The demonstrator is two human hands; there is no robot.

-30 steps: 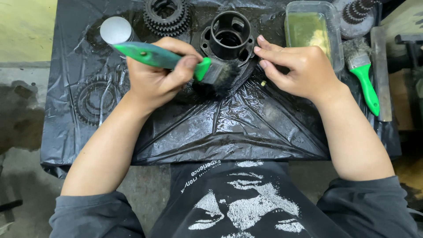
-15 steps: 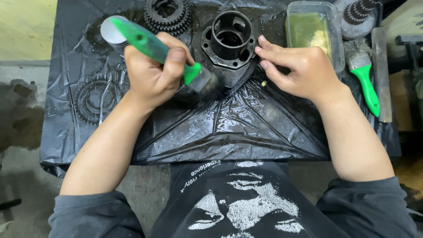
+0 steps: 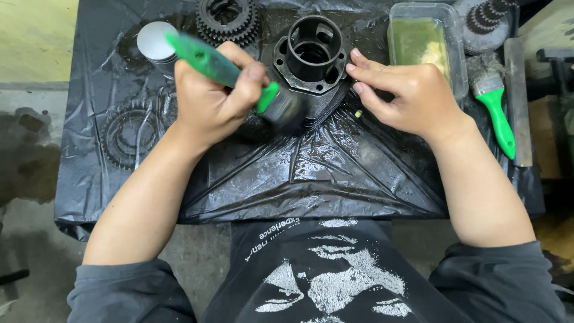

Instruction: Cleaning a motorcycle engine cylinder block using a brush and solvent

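My left hand point(image 3: 212, 96) grips a green-handled paintbrush point(image 3: 203, 57), its dark bristles point(image 3: 287, 110) pressed against the near side of a black cylindrical metal housing point(image 3: 311, 57) with a flanged base. My right hand point(image 3: 403, 96) rests on the black plastic sheet point(image 3: 299, 173) just right of the housing, fingertips touching its flange and holding it steady. Nothing is held in the right hand.
A black gear cluster point(image 3: 227, 21) and a round metal cap point(image 3: 156, 40) lie at the back left. Under the plastic, a flat gear point(image 3: 128, 134) sits at the left. At the right are a clear tub of yellowish liquid point(image 3: 424, 45), a second green brush point(image 3: 493, 101), a toothed shaft point(image 3: 487, 21) and a metal bar point(image 3: 519, 101).
My left hand has turned the brush, tilting the handle up toward the back left, and the bristles have moved right, closer against the housing base. The right hand has stayed put.
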